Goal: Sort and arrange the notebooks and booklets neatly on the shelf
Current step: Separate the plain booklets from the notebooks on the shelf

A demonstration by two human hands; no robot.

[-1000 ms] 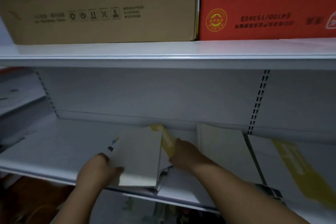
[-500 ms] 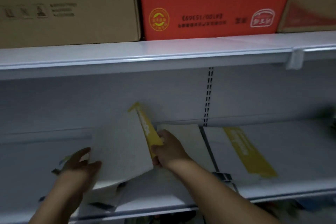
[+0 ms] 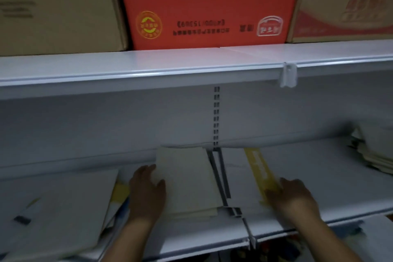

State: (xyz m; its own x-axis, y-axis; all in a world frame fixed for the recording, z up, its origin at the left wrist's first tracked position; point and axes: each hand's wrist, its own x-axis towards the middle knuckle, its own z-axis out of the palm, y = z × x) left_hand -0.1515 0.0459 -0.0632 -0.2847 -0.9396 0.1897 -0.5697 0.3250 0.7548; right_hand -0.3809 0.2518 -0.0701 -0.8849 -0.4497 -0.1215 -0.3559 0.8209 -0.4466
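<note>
A cream booklet stack lies flat on the white shelf, just left of the shelf seam. My left hand rests against its left edge, fingers spread. Right of the seam lies a white booklet with a yellow stripe. My right hand presses flat on its near right corner. A loose heap of booklets lies at the left, one yellow cover peeking out under it.
Another pile of cream booklets sits at the far right of the shelf. The shelf above carries a red carton between two brown cartons. A slotted upright runs down the back wall.
The cream booklet that was tilted up in both hands now lies flat on the stack. My right hand has moved right onto the yellow-striped booklet. The view has shifted right.
</note>
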